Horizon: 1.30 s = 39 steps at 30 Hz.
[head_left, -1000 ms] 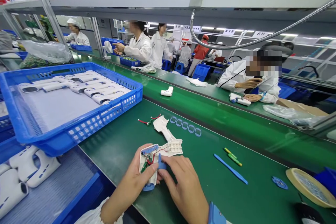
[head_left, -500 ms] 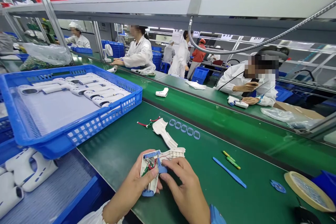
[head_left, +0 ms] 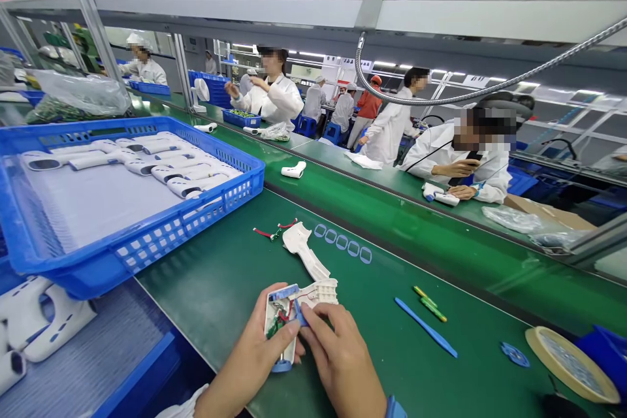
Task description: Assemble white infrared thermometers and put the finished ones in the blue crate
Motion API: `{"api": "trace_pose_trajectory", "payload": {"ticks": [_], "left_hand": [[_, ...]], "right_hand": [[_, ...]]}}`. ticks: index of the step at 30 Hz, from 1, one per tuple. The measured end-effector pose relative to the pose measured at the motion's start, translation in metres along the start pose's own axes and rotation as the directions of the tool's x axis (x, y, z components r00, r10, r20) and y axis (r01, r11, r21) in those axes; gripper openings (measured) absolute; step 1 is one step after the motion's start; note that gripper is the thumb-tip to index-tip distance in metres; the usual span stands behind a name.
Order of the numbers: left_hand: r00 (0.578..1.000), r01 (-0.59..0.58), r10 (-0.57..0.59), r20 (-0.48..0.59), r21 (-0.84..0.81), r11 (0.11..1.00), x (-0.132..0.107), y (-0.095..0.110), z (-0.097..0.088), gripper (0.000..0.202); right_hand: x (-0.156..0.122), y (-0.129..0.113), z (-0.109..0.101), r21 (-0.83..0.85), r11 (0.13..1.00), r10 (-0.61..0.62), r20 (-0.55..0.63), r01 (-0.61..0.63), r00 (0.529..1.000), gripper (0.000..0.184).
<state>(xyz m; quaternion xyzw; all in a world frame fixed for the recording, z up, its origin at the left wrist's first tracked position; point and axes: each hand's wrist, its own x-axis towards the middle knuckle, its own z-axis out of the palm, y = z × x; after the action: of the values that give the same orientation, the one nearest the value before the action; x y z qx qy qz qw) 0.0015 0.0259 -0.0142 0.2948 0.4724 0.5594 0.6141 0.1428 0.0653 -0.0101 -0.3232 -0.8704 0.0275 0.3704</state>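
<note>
My left hand [head_left: 257,343] is closed around a white gun-shaped housing half [head_left: 322,291], held open side up just over the green bench. Inside it show red wires, a small green circuit board [head_left: 275,328] and blue end pieces. My right hand [head_left: 340,356] pinches a small blue plastic part [head_left: 300,315] against the middle of the housing, partly hidden by the fingers. Beyond my hands lies a second white housing half [head_left: 306,251]. Beside that one rests a little board with red wires [head_left: 275,232], and a row of several clear-blue rings [head_left: 343,243].
At left stands a blue basket [head_left: 196,222] of finished-looking white housings, with more housings [head_left: 46,320] below. A blue pry stick [head_left: 426,328], green-yellow sticks [head_left: 430,304], a blue disc [head_left: 514,354] and a tape roll [head_left: 539,346] lie right. A conveyor [head_left: 372,209] crosses behind; co-workers sit beyond.
My right fingers have closed in further on the blue part, and the housing is turned slightly. On the belt, the white housing has shifted left. A co-worker beyond has raised both hands.
</note>
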Motion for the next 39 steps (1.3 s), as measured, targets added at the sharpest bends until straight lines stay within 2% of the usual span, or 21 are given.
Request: {"api": "trace_pose_trajectory", "payload": {"ticks": [3, 6, 10, 12, 14, 17, 20, 25, 32, 39], "left_hand": [[0.999, -0.008, 0.007, 0.032, 0.041, 0.999, 0.002, 0.0, -0.001, 0.066], [0.999, -0.014, 0.012, 0.03, 0.061, 0.998, 0.003, 0.001, -0.001, 0.058], [0.998, -0.058, 0.061, -0.024, 0.099, 0.993, 0.002, 0.005, -0.001, 0.051], [0.997, -0.053, 0.056, -0.057, 0.058, 0.997, 0.0, 0.006, -0.001, 0.055], [0.998, -0.027, 0.027, -0.061, -0.011, 1.0, -0.002, 0.006, 0.0, 0.061], [1.0, -0.018, 0.018, 0.0, -0.051, 0.999, -0.007, 0.005, -0.001, 0.068], [0.998, -0.03, 0.032, 0.053, -0.048, 0.998, -0.01, 0.005, -0.001, 0.07], [0.998, -0.03, 0.031, 0.049, -0.039, 0.999, -0.011, 0.005, -0.002, 0.072], [0.998, -0.031, 0.034, 0.057, -0.047, 0.998, -0.011, 0.003, -0.001, 0.073], [0.993, -0.029, 0.029, 0.116, -0.003, 1.0, -0.01, 0.001, -0.004, 0.069]], "right_hand": [[-0.003, -0.002, 0.005, -0.215, 0.969, -0.127, -0.018, 0.12, 0.992, 0.029], [-0.004, -0.008, 0.01, -0.366, 0.905, -0.219, 0.036, 0.216, 0.975, 0.036], [-0.001, -0.015, 0.015, -0.472, 0.834, -0.29, 0.064, 0.285, 0.955, 0.04], [0.0, -0.015, 0.012, -0.438, 0.861, -0.267, 0.046, 0.259, 0.963, 0.037], [0.001, -0.014, 0.008, -0.354, 0.916, -0.193, 0.026, 0.189, 0.981, 0.037], [-0.002, -0.012, 0.0, -0.207, 0.977, -0.06, -0.001, 0.058, 0.998, 0.038], [-0.007, -0.012, -0.003, -0.116, 0.993, -0.007, -0.007, 0.006, 1.0, 0.042], [-0.012, -0.014, -0.003, -0.087, 0.996, -0.008, -0.012, 0.007, 1.0, 0.043], [-0.008, -0.013, -0.007, -0.213, 0.97, -0.126, -0.013, 0.12, 0.992, 0.032], [-0.002, -0.013, -0.01, -0.198, 0.965, -0.18, -0.023, 0.172, 0.983, 0.031]]}}
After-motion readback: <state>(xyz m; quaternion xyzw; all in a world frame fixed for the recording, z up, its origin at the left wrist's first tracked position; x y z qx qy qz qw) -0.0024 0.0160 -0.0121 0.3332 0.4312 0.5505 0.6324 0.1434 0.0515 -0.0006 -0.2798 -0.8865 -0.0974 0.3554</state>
